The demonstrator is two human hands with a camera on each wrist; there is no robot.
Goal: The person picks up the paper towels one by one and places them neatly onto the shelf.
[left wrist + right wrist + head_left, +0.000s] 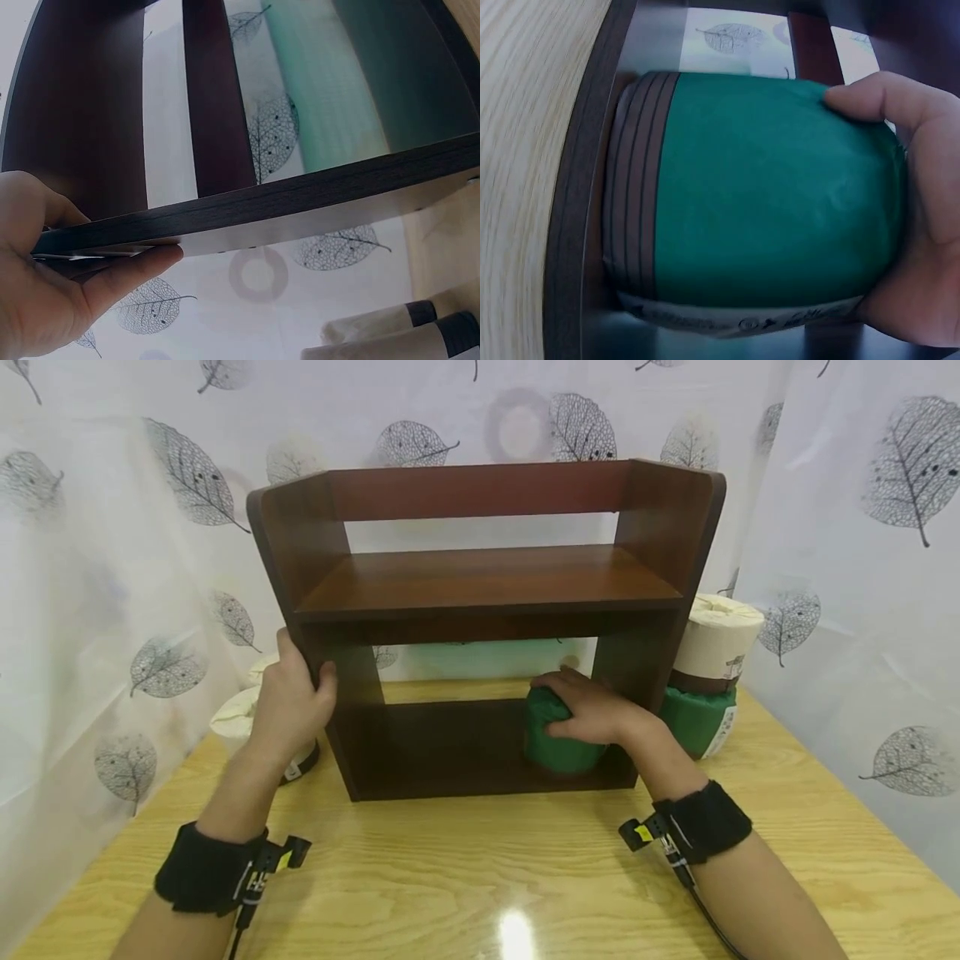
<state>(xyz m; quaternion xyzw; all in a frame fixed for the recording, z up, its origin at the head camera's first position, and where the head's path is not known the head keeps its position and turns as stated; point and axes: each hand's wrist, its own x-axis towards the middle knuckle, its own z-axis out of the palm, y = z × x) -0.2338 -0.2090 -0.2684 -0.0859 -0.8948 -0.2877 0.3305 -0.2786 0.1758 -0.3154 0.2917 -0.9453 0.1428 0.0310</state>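
Note:
A dark brown wooden two-tier shelf stands on the table. My left hand grips its left side panel, thumb on the inner side and fingers on the outer; the left wrist view shows the panel's edge between them. On the bottom board, near the right side, is a green wrapped paper roll. From above, my right hand holds this roll by its top. Up close in the right wrist view, the roll's wrapper has a brown striped band at its lower end. Some right fingers are hidden behind it.
To the shelf's right, a cream wrapped roll is stacked on another green roll. More cream rolls stand at the left, partly behind my left arm. A leaf-patterned curtain surrounds the light wooden table.

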